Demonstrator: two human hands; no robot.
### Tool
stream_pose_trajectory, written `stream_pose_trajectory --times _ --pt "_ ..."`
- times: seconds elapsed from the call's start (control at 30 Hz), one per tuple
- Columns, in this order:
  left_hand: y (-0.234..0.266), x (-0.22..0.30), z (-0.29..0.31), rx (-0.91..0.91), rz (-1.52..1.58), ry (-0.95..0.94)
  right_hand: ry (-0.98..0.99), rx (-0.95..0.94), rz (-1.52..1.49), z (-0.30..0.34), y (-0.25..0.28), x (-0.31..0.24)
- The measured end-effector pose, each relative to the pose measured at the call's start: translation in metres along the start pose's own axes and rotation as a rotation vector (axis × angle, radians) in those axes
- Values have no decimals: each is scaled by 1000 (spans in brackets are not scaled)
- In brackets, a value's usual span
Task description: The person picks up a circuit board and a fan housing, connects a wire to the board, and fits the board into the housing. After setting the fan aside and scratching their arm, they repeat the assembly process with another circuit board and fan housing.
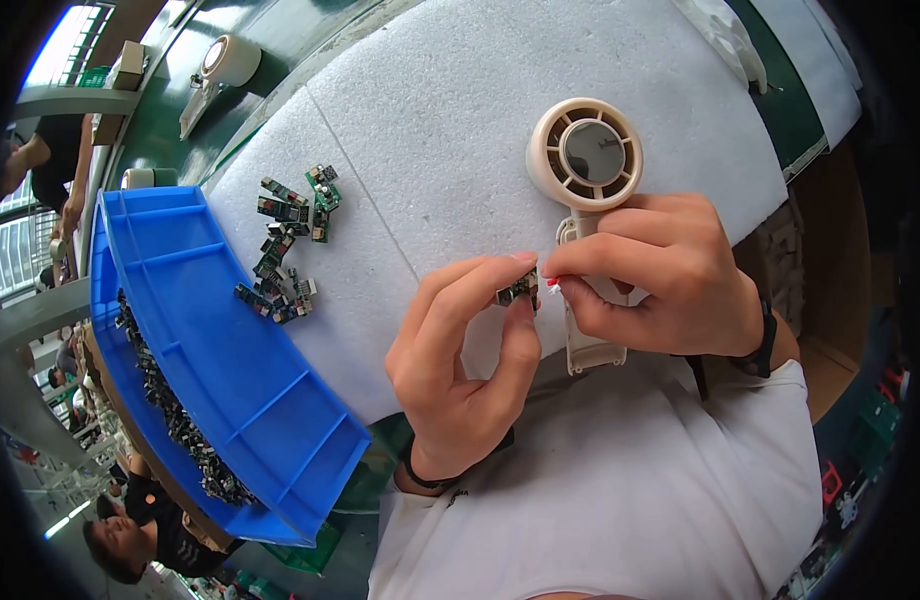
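Observation:
My left hand [460, 365] pinches a small green circuit board [520, 290] between thumb and fingertips. Close beside it, my right hand [670, 275] grips a tiny red-and-white wire connector [554, 285] in its fingertips. Connector and board are a short way apart. A beige handheld fan [594, 152] lies on the white foam sheet [430, 130], its round head away from me. Its handle [592, 352] is an open shell pointing toward me, partly hidden under my right hand.
Several loose circuit boards [280, 235] lie on the foam to the left. A blue bin [235, 310] beside them holds many more boards [180, 430]. Another fan [232, 60] stands at the far left. A cardboard box [835, 370] is on the right. Other people [160, 525] are at the left.

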State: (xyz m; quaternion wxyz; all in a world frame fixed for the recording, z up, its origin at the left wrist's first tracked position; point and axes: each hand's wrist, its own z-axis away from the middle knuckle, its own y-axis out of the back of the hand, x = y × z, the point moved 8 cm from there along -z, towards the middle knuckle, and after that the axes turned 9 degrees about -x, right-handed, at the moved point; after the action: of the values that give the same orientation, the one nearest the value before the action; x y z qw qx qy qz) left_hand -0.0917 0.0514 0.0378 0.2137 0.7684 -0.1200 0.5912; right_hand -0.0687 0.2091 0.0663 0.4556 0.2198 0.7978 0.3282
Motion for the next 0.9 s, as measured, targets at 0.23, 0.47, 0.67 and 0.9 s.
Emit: stream_pose_trajectory --times 0.23,0.47,0.67,0.9 --pt "-3 4 -3 -12 -51 -63 -81 -50 -156 4 1 9" --pt "-7 5 -3 -49 26 10 -101 -29 -201 8 0 13" --pt "-12 -3 0 -271 170 217 37 48 5 12 5 1" --pt "-14 -5 -6 -150 210 219 162 36 124 19 2 -7"
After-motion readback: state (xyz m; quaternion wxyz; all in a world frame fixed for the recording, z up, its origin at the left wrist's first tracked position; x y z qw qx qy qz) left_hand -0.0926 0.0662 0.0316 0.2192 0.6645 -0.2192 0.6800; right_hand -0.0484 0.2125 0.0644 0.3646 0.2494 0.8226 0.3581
